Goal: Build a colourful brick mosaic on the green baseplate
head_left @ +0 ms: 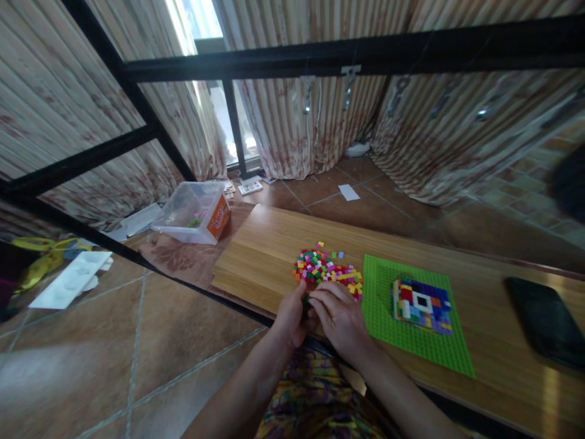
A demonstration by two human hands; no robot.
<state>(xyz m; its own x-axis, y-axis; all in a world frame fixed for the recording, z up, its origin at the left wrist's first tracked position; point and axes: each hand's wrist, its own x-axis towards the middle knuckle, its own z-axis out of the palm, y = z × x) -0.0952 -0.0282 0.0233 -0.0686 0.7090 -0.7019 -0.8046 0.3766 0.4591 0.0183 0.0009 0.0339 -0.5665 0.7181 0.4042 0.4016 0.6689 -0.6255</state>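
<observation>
Close together at the front edge of the wooden board, my left hand [290,314] and my right hand [338,310] are both closed on a small dark green toy brick [306,306]. My fingers cover much of it, so its exact shape is hidden. Just beyond the fingertips lies a loose pile of small coloured toy bricks [320,266]. To the right of my right hand is a green studded baseplate [379,286]. On it stands a block built of many coloured bricks [436,305], with a white square frame around a dark centre on top.
A black phone [546,320] lies on the right of the wooden board [260,244]. A clear plastic box [183,210] with an orange label stands beyond its left end. Black metal bars [292,66] cross the view ahead. A white moulded tray [70,280] rests at far left.
</observation>
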